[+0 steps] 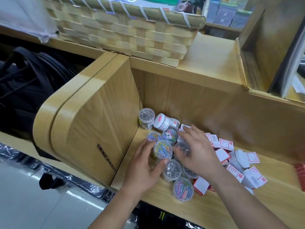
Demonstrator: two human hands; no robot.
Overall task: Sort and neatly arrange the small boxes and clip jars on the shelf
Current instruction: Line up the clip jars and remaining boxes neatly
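Looking down from the head, a coloured-clip jar (162, 149) is gripped between the left hand's (145, 169) fingers and thumb, near the shelf's side wall (99, 129). The right hand (199, 152) is spread over a silver-clip jar (183, 147); whether it grasps cannot be told. Small boxes (226, 144) are scattered farther from that wall.

Bright, even — motion blur, edge distortion
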